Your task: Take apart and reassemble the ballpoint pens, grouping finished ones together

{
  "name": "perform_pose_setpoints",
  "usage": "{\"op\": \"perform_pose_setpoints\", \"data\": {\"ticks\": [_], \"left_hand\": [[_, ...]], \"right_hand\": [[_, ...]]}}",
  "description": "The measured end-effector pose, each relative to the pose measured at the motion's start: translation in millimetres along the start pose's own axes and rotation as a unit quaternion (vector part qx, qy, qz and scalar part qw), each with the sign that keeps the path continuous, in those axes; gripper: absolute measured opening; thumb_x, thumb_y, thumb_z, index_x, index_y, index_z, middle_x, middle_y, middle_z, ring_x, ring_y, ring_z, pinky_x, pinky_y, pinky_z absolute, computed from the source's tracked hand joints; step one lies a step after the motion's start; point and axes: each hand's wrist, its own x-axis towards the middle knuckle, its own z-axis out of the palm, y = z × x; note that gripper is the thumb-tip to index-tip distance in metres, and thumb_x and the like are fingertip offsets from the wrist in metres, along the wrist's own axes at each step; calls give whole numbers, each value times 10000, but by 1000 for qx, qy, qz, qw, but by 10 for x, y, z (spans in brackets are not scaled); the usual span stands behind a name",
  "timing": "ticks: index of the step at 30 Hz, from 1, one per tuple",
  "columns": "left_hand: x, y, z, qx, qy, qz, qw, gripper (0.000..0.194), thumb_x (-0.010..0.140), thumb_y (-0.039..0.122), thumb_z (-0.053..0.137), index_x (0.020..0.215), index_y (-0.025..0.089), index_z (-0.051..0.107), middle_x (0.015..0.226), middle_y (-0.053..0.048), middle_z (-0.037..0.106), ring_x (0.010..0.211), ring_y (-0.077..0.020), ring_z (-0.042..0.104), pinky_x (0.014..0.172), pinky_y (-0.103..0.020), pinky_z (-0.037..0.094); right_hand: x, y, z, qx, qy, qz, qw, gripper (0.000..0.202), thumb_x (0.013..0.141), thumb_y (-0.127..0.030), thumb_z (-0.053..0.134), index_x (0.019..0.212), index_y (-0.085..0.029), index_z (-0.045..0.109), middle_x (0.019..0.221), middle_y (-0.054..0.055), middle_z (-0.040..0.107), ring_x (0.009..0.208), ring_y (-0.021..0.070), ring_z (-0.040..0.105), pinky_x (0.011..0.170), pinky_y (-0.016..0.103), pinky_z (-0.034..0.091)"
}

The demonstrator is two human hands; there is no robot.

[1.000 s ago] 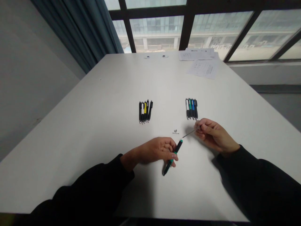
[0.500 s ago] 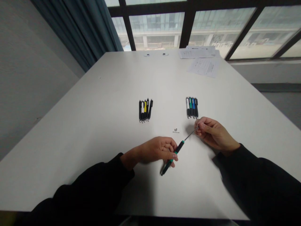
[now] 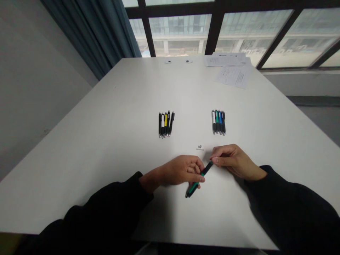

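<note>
A green and black pen [image 3: 206, 169] slants over the white table, held around its barrel by my left hand [image 3: 186, 170]. At the pen's upper right end, the fingertips of my right hand [image 3: 232, 161] are pinched together; whatever small part they hold there is mostly hidden. Just beyond the hands, a small metallic piece [image 3: 200, 146] and a thin short rod [image 3: 200, 149] lie on the table. Farther off, a group of several pens [image 3: 166, 124], one of them yellow, lies left of centre. Another group of pens [image 3: 218, 122], with white, green and blue barrels, lies to the right.
The white table [image 3: 127, 106] reaches to the window. Printed papers [image 3: 231, 74] lie at its far right corner. Two small whitish items with dark spots [image 3: 188, 61] are at the far edge. A blue curtain [image 3: 111, 32] hangs at the far left.
My right hand has moved down and left to the pen's end. The thin refill that stuck out between pen and fingers no longer shows. My left hand still holds the barrel.
</note>
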Motion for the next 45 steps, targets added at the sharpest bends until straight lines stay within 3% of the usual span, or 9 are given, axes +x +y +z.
{"op": "perform_pose_setpoints", "data": {"ticks": [5, 12, 21, 33, 45], "left_hand": [[-6, 10, 20, 6, 16, 3, 1000, 420, 698, 355, 899, 926, 143, 617, 737, 3, 669, 709, -151, 701, 660, -258, 532], [8, -1, 19, 0, 14, 20, 1000, 430, 703, 375, 898, 924, 141, 613, 751, -7, 666, 727, -159, 703, 656, -264, 536], [13, -11, 2, -10, 16, 29, 999, 436, 738, 381, 878, 967, 140, 595, 768, -22, 685, 695, -166, 718, 646, -280, 555], [3, -14, 2, -3, 9, 17, 1000, 455, 715, 408, 887, 951, 143, 603, 752, -11, 671, 691, -166, 716, 631, -270, 548], [8, -20, -9, -9, 17, 18, 1000, 431, 719, 372, 888, 952, 140, 609, 770, -20, 685, 704, -164, 725, 643, -264, 554]], "right_hand": [[-8, -53, 44, 41, -18, 10, 999, 244, 716, -333, 908, 646, -154, 756, 594, 6, 593, 584, 110, 481, 573, 283, 318], [7, -86, 99, 61, 14, 19, 998, 237, 698, -324, 917, 637, -164, 752, 570, 1, 578, 576, 109, 482, 577, 280, 294], [4, -74, 114, 91, 13, -2, 996, 240, 708, -326, 911, 653, -168, 739, 575, -8, 563, 552, 101, 461, 562, 277, 281], [-10, -7, 1, 6, -19, -4, 1000, 278, 797, -331, 851, 653, -153, 694, 589, -13, 561, 566, 100, 438, 556, 290, 248], [7, 48, -16, -6, 5, -18, 1000, 158, 756, -314, 877, 831, -183, 831, 666, 16, 638, 577, 106, 467, 532, 283, 288]]}}
